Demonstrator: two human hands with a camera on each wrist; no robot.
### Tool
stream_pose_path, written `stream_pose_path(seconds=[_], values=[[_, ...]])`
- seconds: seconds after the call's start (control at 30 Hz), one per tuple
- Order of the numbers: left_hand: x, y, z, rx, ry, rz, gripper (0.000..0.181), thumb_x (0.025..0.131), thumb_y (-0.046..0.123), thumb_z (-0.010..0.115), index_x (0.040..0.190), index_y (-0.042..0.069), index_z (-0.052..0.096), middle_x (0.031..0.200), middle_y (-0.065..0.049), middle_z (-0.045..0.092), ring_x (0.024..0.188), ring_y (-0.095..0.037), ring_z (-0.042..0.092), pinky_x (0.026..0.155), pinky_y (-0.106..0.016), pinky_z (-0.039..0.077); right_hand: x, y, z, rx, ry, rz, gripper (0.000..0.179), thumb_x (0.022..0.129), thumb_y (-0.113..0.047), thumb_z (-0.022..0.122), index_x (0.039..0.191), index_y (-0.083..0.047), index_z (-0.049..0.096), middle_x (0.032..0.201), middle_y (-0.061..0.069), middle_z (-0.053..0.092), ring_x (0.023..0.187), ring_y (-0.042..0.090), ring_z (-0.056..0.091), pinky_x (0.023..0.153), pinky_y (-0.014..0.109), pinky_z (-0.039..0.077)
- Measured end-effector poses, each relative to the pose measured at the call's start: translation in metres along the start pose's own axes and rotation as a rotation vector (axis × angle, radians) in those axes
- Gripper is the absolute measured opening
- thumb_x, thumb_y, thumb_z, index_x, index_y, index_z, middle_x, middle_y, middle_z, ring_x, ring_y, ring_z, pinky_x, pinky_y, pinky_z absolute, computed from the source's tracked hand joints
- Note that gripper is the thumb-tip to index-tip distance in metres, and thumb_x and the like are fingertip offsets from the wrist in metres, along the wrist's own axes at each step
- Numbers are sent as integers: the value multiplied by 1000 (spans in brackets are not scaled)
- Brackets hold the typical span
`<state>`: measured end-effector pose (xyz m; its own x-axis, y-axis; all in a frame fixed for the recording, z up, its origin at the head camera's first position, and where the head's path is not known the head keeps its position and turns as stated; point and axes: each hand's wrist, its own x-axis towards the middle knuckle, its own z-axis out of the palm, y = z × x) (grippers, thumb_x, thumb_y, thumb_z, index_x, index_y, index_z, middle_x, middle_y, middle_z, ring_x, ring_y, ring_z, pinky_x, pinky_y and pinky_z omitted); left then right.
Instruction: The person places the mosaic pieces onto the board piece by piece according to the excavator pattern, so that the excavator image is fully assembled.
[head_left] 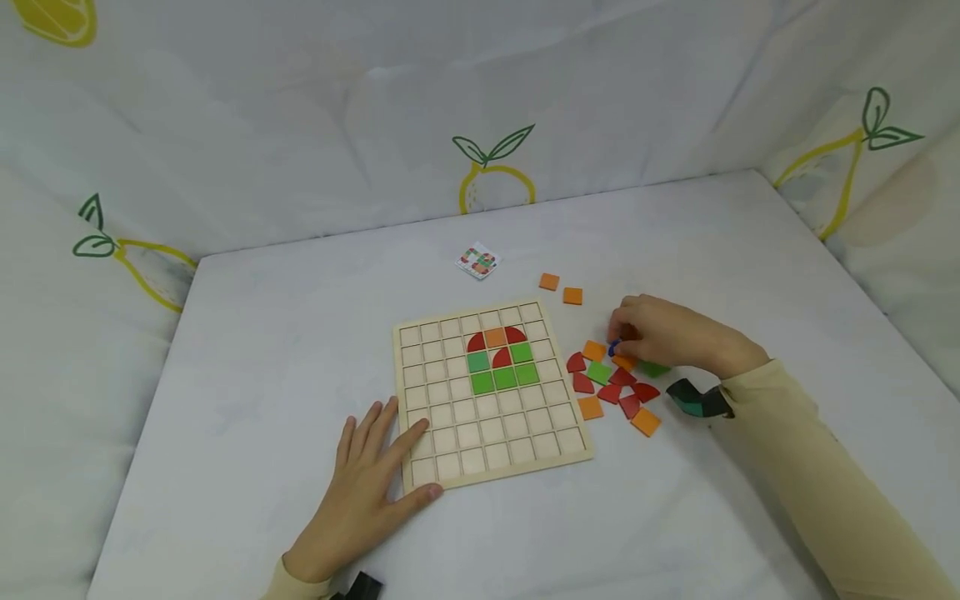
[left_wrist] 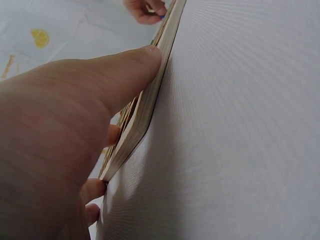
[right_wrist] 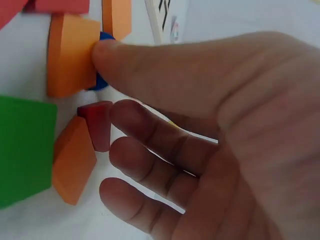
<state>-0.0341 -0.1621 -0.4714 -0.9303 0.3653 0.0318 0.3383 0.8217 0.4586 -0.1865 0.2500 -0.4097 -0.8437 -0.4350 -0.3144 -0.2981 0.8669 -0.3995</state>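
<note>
A square wooden grid board (head_left: pixel 491 432) lies on the white table, with red, orange, green and teal pieces set in its upper middle cells. My left hand (head_left: pixel 352 500) rests with spread fingers on the board's near left corner; in the left wrist view its thumb (left_wrist: pixel 132 70) lies against the board's edge. Over the loose pieces to the right of the board, my right hand (head_left: pixel 663 333) pinches a small blue piece (head_left: pixel 614 347). The right wrist view shows the blue piece (right_wrist: pixel 102 82) partly hidden behind the thumb, beside an orange tile (right_wrist: pixel 75 55).
Loose red quarter-round pieces (head_left: pixel 609 392), orange squares (head_left: pixel 646 422) and green squares (head_left: pixel 598 372) lie scattered right of the board. Two orange tiles (head_left: pixel 572 296) sit apart, farther back. A small patterned card (head_left: pixel 478 261) lies behind the board. White cloth (head_left: pixel 300 125) hangs behind the table.
</note>
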Motion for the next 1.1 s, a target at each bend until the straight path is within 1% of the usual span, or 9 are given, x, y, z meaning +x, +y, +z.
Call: stream_pose_path(seconds=[0.1, 0.2, 0.4, 0.5, 0.67, 0.73, 0.83, 0.97, 1.1], values=[[0, 0, 1, -3, -8, -8, 78, 86, 57, 73, 153, 27, 46, 169, -12, 20, 156, -36, 14, 126, -53, -2, -1, 2, -2, 72, -19, 9, 9, 90, -17, 78, 91, -14, 70, 88, 0, 62, 85, 18, 54, 73, 29, 54], [0, 1, 1, -3, -18, -19, 78, 86, 59, 72, 153, 27, 46, 170, -12, 20, 157, -36, 13, 126, -53, -2, -2, 4, -3, 159, -20, 1, 9, 92, -16, 75, 97, -13, 68, 91, 0, 66, 85, 17, 56, 72, 26, 53], [0, 1, 0, 3, -9, -11, 78, 86, 58, 72, 153, 27, 45, 170, -12, 20, 156, -36, 14, 127, -53, -2, 3, -7, -7, 229, 96, -138, 26, 97, -9, 66, 123, -9, 68, 100, 4, 67, 80, 18, 55, 67, 22, 51], [0, 0, 0, 4, -2, -7, 78, 86, 58, 72, 153, 27, 45, 170, -12, 20, 156, -36, 14, 127, -52, -2, 9, -20, -9, 235, 132, -141, 19, 98, -12, 67, 116, -10, 72, 101, 2, 70, 81, 17, 57, 69, 24, 51], [0, 0, 1, 4, 2, -3, 78, 87, 59, 71, 153, 27, 46, 169, -12, 20, 156, -36, 15, 127, -52, -2, 19, -36, -8, 283, 90, -111, 11, 98, -17, 67, 107, -11, 70, 102, 1, 71, 92, 17, 60, 77, 27, 53], [0, 0, 1, 4, 2, -2, 78, 87, 58, 71, 153, 27, 46, 170, -11, 20, 156, -36, 15, 127, -52, -2, 23, -38, -5, 308, 78, -115, 9, 99, -16, 67, 106, -11, 70, 100, 2, 70, 91, 19, 59, 74, 27, 52], [0, 1, 1, -2, -2, -5, 77, 86, 58, 72, 152, 27, 46, 170, -11, 20, 157, -36, 14, 127, -52, -3, 29, -38, 0, 338, 77, -140, 12, 99, -14, 65, 110, -10, 68, 98, 2, 66, 89, 19, 56, 72, 25, 50], [0, 1, 1, -6, -13, -18, 77, 86, 58, 72, 152, 27, 47, 170, -11, 20, 157, -36, 14, 127, -52, -3, 34, -34, 7, 347, 81, -187, 21, 101, -10, 61, 121, -9, 67, 102, 2, 64, 94, 19, 55, 78, 25, 51], [1, 1, 0, 4, -15, -25, 77, 86, 59, 72, 152, 26, 47, 170, -12, 20, 157, -35, 13, 127, -53, -2, 36, -33, 11, 332, 88, -219, 22, 101, -9, 61, 120, -13, 71, 108, 0, 67, 94, 19, 54, 81, 28, 51]])
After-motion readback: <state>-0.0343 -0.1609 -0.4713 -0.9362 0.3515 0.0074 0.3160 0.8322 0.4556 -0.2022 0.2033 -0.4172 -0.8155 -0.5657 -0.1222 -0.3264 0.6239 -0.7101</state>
